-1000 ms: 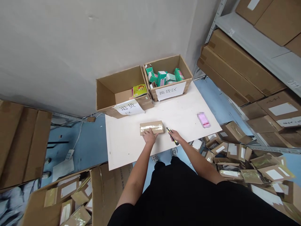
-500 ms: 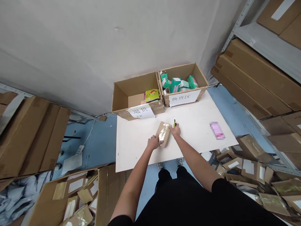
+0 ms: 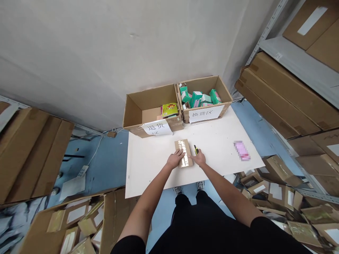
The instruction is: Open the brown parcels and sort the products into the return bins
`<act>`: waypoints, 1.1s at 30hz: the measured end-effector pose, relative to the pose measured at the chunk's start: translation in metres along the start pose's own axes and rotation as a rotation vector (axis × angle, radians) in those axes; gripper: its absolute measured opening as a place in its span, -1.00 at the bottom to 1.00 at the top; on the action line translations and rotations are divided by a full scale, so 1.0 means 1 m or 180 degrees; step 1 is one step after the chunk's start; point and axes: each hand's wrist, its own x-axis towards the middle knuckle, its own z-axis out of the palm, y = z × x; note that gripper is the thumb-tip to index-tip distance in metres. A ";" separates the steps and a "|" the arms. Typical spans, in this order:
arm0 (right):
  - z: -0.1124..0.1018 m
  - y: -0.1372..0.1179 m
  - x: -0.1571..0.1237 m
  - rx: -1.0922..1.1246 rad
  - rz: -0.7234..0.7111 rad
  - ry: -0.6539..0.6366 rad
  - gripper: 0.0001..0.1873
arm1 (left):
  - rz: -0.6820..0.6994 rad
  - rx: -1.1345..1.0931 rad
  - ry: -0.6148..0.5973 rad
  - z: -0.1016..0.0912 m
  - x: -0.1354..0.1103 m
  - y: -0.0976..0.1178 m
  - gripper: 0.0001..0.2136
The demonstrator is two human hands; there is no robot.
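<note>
A small brown cardboard box, with shiny clear tape along its top, lies on the white table. My left hand rests on its left side, fingers stretched out across the top. At the box's right edge is my right hand, closed around a black and yellow utility knife that points away from me. The thumb of that hand reaches to the box. Whether the blade is out is too small to tell.
Behind the table's middle stand two open cartons with paper signs: the left carton holds a yellow-green packet, the right carton several green boxes. A blurred pink item lies at right. Parcels are heaped on both sides.
The small box has turned from slanting to nearly straight and lies flat on the table. My left hand has moved farther onto its top; the right hand still has the knife.
</note>
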 end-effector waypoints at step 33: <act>-0.032 0.083 -0.011 0.1092 -0.0270 -0.1411 -0.49 | -0.1911 0.0020 0.0720 0.022 0.045 0.075 -0.13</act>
